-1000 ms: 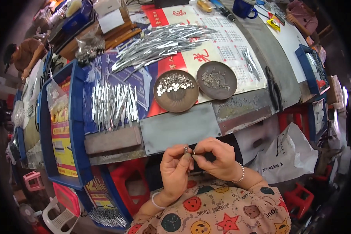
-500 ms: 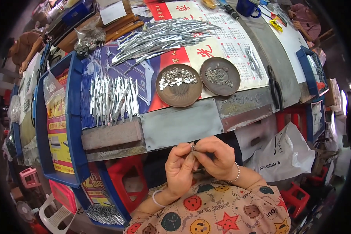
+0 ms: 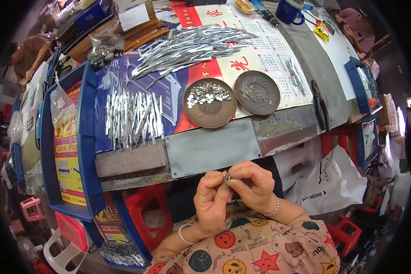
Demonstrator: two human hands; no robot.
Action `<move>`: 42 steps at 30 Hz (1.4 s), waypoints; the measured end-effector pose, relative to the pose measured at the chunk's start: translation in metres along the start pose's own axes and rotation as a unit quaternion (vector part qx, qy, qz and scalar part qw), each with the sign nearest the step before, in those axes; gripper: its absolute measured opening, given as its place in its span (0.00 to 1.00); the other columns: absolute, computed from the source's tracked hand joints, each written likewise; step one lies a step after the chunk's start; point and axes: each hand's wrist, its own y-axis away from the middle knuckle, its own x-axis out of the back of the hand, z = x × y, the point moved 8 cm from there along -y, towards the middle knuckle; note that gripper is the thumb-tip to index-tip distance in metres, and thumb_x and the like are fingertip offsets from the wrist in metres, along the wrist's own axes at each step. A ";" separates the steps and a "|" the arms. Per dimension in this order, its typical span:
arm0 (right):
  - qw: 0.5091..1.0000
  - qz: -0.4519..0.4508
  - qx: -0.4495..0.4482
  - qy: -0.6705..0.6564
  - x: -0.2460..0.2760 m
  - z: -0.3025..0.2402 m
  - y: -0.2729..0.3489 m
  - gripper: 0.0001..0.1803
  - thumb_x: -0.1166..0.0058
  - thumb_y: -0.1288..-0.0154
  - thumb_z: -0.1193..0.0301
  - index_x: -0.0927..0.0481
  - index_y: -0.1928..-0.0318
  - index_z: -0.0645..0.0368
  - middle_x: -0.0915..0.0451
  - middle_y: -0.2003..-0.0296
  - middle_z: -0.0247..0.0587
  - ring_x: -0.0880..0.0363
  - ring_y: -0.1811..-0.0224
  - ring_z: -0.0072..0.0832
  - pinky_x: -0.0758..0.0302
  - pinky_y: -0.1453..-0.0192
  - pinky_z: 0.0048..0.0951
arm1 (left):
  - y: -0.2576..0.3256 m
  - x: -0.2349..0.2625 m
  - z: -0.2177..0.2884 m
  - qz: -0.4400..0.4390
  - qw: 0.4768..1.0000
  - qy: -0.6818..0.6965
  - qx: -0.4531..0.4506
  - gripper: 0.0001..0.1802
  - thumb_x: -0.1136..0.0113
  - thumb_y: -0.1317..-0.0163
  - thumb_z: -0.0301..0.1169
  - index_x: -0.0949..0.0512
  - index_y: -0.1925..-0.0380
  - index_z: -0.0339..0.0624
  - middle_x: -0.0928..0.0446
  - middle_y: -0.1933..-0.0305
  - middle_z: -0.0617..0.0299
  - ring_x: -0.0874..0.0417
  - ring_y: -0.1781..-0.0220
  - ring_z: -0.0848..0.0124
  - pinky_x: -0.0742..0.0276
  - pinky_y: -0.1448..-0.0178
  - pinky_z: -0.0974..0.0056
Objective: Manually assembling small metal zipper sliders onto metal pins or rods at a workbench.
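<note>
My left hand (image 3: 211,196) and my right hand (image 3: 252,185) meet fingertip to fingertip just in front of the bench edge. Pinched between them is a small shiny metal piece (image 3: 226,177), mostly covered by the fingers, so its exact kind is unclear. Both hands are closed on it. Beyond them a grey metal plate (image 3: 213,148) is fixed at the bench edge. Behind that stand a round brown dish (image 3: 210,119) with small shiny metal discs (image 3: 208,93) and a second brown dish (image 3: 260,108) with thin metal pins (image 3: 256,91).
Flat metal strips (image 3: 134,116) lie left of the dishes, with a larger pile (image 3: 187,48) behind. A blue tray (image 3: 87,150) stands at the left edge. Black-handled pliers (image 3: 321,107) lie at right; a white plastic bag (image 3: 331,182) hangs below. Other people sit at far left and far right.
My hands stay together in nearly the same place. The fingertips have shifted slightly, and more of the small metal piece shows between them.
</note>
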 end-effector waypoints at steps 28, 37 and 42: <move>0.959 -0.034 0.197 0.202 -0.010 -0.032 -0.006 0.12 0.51 0.38 0.71 0.32 0.79 0.60 0.26 0.80 0.41 0.29 0.84 0.32 0.33 0.81 0.29 | 0.015 -0.007 0.011 -0.067 0.985 -0.141 -0.068 0.11 0.51 0.35 0.17 0.30 0.53 0.35 0.32 0.57 0.56 0.31 0.64 0.76 0.34 0.62 0.76; 0.946 -0.163 0.149 0.238 -0.016 -0.008 -0.012 0.18 0.56 0.35 0.68 0.32 0.82 0.60 0.30 0.83 0.41 0.34 0.85 0.35 0.40 0.82 0.29 | 0.020 -0.005 0.018 -0.049 0.981 -0.181 -0.043 0.11 0.46 0.39 0.15 0.26 0.57 0.35 0.30 0.62 0.57 0.29 0.67 0.74 0.32 0.66 0.73; 0.998 0.038 0.012 0.045 0.073 0.000 -0.014 0.17 0.54 0.33 0.72 0.33 0.80 0.62 0.33 0.82 0.39 0.35 0.82 0.26 0.39 0.78 0.25 | 0.018 -0.004 0.015 -0.058 0.996 -0.069 -0.011 0.11 0.49 0.36 0.16 0.28 0.55 0.34 0.34 0.55 0.60 0.32 0.69 0.82 0.34 0.67 0.78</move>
